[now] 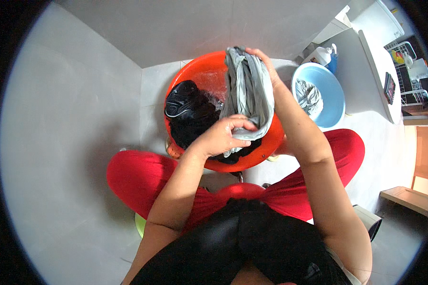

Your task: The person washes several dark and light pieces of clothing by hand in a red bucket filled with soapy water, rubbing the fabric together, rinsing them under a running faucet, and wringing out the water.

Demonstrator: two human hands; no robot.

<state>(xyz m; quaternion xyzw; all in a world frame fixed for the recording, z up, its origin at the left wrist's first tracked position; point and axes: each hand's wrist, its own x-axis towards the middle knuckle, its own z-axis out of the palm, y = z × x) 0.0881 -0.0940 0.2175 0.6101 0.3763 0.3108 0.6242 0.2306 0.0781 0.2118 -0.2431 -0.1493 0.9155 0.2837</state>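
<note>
Over an orange basin [271,145] I hold up a wet light-grey garment [247,90], stretched between my hands. My left hand [223,135] grips its near end, thumb and fingers pinched about the edge. At the far right end my right hand [265,65] is closed on the cloth, its fingers partly hidden behind it. Dark wet clothes [188,114] lie bunched in the left side of the basin, with some water showing beside them. Part of the grey cloth hangs above the dark clothes.
To the right stands a light-blue basin [335,107] with a pale grey cloth [309,97] inside. White and blue bottles [321,56] are behind it, against a counter carrying a phone [389,88]. Grey walls [81,95] close off the left and back. My red-trousered knees flank the orange basin.
</note>
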